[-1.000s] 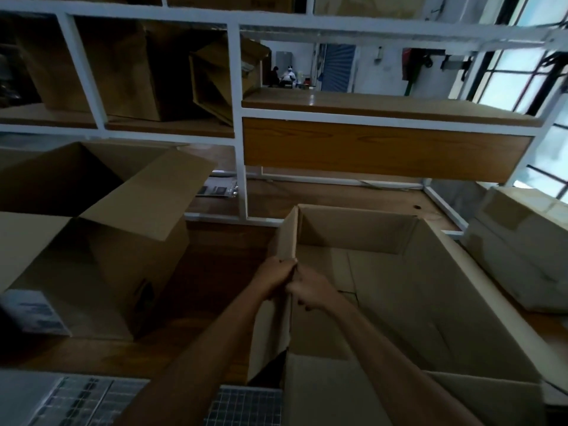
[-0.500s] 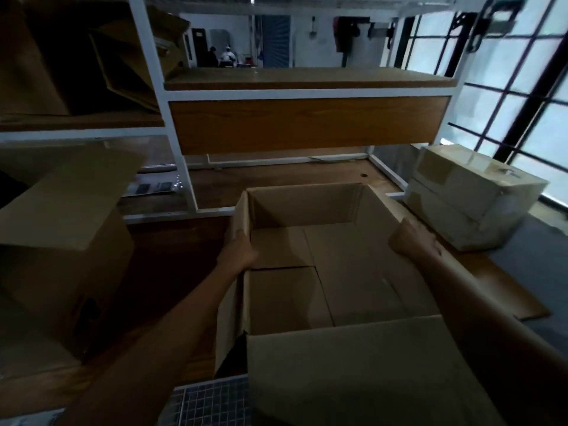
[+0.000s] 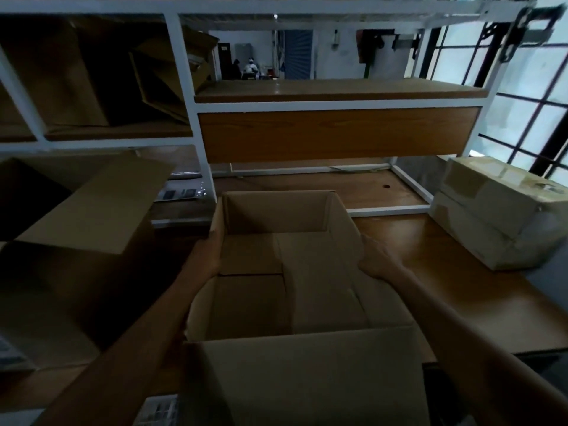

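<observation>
**Both hands grip the open box**

The box (image 3: 322, 272) sits on the counter (image 3: 445, 265), between the fingers. The left hand (image 3: 211, 255) curls round its left wall and the right hand (image 3: 377, 260) round its right wall. A carton (image 3: 92, 210) stands left of the left fingers.

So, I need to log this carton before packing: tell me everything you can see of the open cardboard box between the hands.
The open cardboard box is plain brown corrugated board, rectangular, upright, mouth up and empty. Its bottom flaps are folded shut, with their seams showing. The near top flap hangs out toward the camera. The box is at the wooden table, in front of the white shelf frame. The left hand grips its left wall and the right hand grips its right wall.
</observation>
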{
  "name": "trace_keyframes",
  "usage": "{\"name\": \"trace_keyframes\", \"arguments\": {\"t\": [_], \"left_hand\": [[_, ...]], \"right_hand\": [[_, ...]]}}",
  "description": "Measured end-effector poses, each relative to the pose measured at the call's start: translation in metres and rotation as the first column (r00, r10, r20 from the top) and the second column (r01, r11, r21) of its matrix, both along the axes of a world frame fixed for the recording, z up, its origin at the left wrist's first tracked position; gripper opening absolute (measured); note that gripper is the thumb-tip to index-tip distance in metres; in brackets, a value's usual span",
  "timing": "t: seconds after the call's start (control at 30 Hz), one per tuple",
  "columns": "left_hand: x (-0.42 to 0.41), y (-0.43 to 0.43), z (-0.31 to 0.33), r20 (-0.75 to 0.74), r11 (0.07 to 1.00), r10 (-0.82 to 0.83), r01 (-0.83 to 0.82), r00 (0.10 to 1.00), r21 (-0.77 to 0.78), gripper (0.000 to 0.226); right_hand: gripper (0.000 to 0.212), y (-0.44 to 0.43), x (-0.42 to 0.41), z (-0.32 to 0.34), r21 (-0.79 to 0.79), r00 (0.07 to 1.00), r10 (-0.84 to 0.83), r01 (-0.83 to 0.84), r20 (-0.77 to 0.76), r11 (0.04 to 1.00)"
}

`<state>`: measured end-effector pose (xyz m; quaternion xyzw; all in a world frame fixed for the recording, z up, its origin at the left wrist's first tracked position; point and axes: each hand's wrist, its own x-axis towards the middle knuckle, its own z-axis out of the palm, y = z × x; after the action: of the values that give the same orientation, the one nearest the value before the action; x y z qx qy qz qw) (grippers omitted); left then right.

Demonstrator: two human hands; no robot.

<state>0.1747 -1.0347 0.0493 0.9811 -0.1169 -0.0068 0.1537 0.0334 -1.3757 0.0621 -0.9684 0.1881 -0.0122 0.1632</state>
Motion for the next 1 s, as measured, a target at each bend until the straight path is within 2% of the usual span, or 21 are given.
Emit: {"name": "trace_keyframes", "arguments": {"t": [0.07,0.13,0.23,0.4,0.5,0.63,0.73,0.8,0.9,1.0], "left_hand": [[0.005,0.025,-0.005,0.03,0.998,0.063,-0.064,0.998,0.025,0.031],[0.006,0.046,-0.008,0.059,0.98,0.197,-0.198,0.979,0.021,0.041],[-0.007,0.066,0.007,0.001,0.964,0.266,-0.266,0.964,0.03,0.049],[-0.015,0.085,0.008,-0.064,0.959,0.283,-0.283,0.957,0.002,0.039],[-0.025,0.088,-0.001,-0.051,0.973,0.222,-0.217,0.974,0.081,0.037],[-0.037,0.072,-0.01,-0.052,0.984,0.168,-0.164,0.984,0.066,0.042],[-0.048,0.049,-0.006,-0.016,0.993,0.068,-0.069,0.998,-0.097,0.054],[-0.062,0.023,-0.001,0.003,0.981,-0.041,0.04,0.999,-0.189,0.057],[-0.1,-0.02,0.006,0.1,0.957,-0.164,0.183,0.981,-0.223,0.055],[-0.143,-0.058,0.014,0.198,0.939,-0.155,0.206,0.968,-0.275,0.05]], "right_hand": [[0.049,0.016,0.015,-0.004,0.029,1.0,0.032,-0.032,0.001,0.999],[0.043,0.036,0.028,-0.008,0.008,0.998,0.054,-0.054,0.014,0.998],[0.034,0.068,0.048,-0.02,-0.027,0.996,0.043,-0.041,0.075,0.999],[0.044,0.108,0.063,-0.031,-0.061,0.995,-0.009,0.015,0.095,0.998],[0.046,0.112,0.062,-0.031,-0.058,0.993,0.008,-0.001,0.117,0.998],[0.046,0.11,0.04,-0.021,-0.017,0.985,0.099,-0.098,0.141,0.995],[0.038,0.112,0.014,-0.013,0.123,0.971,0.15,-0.175,0.187,0.977],[0.04,0.115,-0.003,-0.01,0.184,0.967,0.154,-0.191,0.201,0.964],[0.046,0.118,-0.036,-0.001,0.321,0.957,0.118,-0.202,0.263,0.925],[0.058,0.107,-0.071,-0.002,0.353,0.956,0.088,-0.188,0.28,0.916]]}}
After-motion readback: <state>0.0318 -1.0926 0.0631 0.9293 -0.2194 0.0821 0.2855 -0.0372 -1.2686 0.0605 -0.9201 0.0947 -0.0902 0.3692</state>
